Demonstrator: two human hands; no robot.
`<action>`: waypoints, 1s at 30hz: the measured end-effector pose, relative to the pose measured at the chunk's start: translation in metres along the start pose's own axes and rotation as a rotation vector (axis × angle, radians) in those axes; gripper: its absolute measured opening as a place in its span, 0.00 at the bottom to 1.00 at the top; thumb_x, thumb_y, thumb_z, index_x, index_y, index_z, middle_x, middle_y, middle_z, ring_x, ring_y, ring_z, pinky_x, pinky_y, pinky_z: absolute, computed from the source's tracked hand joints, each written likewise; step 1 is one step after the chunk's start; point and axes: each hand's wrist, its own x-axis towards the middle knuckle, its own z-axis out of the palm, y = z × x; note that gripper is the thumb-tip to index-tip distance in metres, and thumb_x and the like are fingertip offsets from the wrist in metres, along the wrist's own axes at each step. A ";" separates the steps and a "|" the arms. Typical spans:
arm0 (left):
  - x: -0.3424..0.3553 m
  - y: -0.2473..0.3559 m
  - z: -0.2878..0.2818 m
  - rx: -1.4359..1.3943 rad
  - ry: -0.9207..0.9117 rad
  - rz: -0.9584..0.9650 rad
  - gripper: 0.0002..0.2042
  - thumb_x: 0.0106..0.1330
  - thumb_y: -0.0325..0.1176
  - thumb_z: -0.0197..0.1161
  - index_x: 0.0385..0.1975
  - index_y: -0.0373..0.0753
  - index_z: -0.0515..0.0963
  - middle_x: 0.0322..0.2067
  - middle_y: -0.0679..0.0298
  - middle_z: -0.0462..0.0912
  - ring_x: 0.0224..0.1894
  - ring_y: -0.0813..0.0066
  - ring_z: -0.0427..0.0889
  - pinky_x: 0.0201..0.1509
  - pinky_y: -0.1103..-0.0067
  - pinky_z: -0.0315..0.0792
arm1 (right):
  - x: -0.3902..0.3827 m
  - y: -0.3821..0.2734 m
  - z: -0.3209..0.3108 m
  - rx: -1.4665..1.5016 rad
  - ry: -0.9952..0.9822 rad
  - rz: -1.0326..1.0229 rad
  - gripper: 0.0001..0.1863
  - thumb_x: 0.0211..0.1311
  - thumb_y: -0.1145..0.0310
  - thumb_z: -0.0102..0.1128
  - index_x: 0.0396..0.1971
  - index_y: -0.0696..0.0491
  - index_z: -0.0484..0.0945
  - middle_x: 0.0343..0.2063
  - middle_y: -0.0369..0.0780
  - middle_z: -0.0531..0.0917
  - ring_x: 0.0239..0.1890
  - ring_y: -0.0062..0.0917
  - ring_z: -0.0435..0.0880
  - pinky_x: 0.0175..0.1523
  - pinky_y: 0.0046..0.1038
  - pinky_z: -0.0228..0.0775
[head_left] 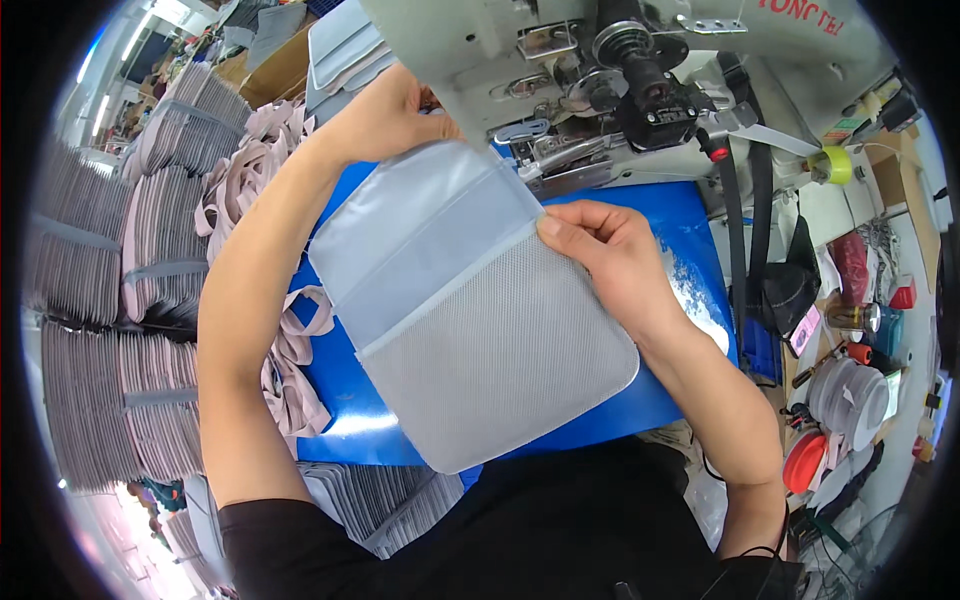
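A grey fabric panel point(420, 255) with rounded corners lies tilted over the blue work surface point(360, 440). Mesh covers its near half, and smooth grey cloth shows on the far half. My right hand point(605, 245) pinches the panel's right edge between thumb and fingers, where the mesh begins. At the far edge, my left hand point(400, 115) is closed on the panel, its thumb along the border and its fingertips partly hidden by the sewing machine point(450, 55). The panel's far right edge reaches the machine's metal presser parts point(565, 155).
Banded stacks of grey panels point(165, 240) stand at the left, beside loose pale pink strips point(255, 160). More panels point(345, 50) lie at the far left, and another stack point(385, 500) is near my body. Black straps point(760, 200) hang at the right, near white spools point(845, 390).
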 end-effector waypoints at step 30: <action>-0.128 0.170 0.093 0.906 -0.032 -0.053 0.35 0.55 0.26 0.66 0.69 0.51 0.76 0.31 0.63 0.68 0.30 0.65 0.76 0.30 0.73 0.75 | -0.006 0.033 -0.004 0.231 -0.006 -0.107 0.15 0.75 0.66 0.61 0.51 0.62 0.82 0.38 0.37 0.87 0.38 0.17 0.83 0.44 0.22 0.76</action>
